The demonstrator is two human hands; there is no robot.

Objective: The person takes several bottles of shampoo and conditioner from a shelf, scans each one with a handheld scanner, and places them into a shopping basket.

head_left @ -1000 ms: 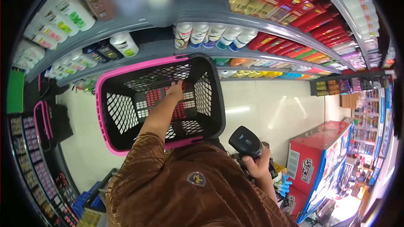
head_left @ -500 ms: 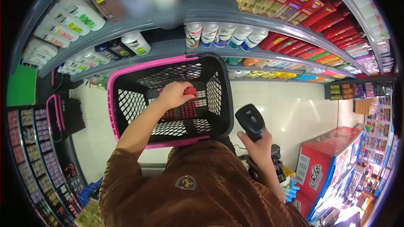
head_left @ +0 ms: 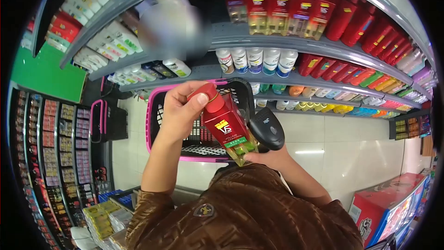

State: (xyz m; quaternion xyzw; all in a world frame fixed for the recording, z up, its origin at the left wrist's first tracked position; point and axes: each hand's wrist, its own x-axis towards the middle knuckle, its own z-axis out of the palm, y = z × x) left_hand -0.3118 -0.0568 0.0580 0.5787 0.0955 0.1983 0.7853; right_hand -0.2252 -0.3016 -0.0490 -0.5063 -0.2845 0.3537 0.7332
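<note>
A red VS shampoo bottle (head_left: 225,122) with a clear yellowish base is tilted in front of me. My left hand (head_left: 181,111) grips it by its red top, fingers and thumb closed around that part. In my right hand (head_left: 273,157) is a black barcode scanner (head_left: 268,130), its head beside the lower half of the bottle. The right thumb reaches to the bottle's bottom end and seems to touch it. Below both hands stands a black mesh shopping basket (head_left: 149,132) with pink handles; the bottle and hands hide part of its inside.
Shelves ahead carry red VS bottles (head_left: 280,9), white bottles (head_left: 255,60) and other coloured bottles. More baskets (head_left: 113,120) stand at the left near a rack of small packages (head_left: 51,157). A red chest freezer (head_left: 379,203) is at the lower right.
My left hand has come up out of the basket with the shampoo bottle. My right hand has brought the scanner left, to the bottle's side. The camera view has shifted.
</note>
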